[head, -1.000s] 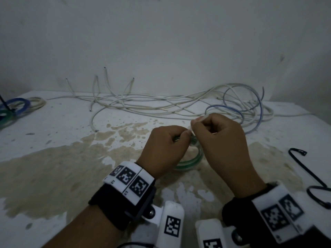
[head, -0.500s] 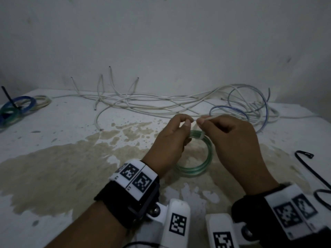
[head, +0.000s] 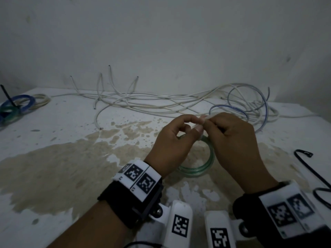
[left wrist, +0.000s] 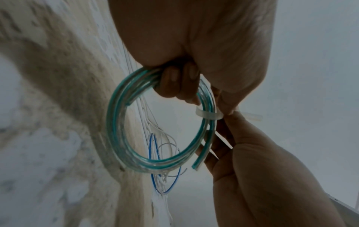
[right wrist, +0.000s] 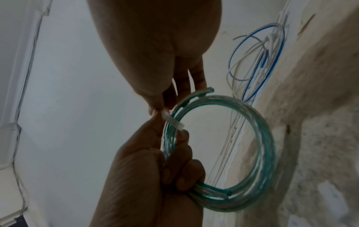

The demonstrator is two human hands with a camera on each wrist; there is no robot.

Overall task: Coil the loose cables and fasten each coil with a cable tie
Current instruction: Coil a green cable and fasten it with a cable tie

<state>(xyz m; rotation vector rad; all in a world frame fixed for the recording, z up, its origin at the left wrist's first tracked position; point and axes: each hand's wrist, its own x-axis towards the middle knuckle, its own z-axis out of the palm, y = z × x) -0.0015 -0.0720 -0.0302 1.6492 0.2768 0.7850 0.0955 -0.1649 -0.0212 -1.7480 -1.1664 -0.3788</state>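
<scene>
Coil [head: 206,165] higher (tie [left wrist: 208,114] between fingers [left wrist: 231,107]).

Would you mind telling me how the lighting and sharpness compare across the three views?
Head view: dim overall, the wall bowed by the wide lens, hands fairly sharp. Left wrist view: the green coil and white tie are clear, the stained table smeared. Right wrist view: dark, the near palm soft, background cables blurred.
</scene>
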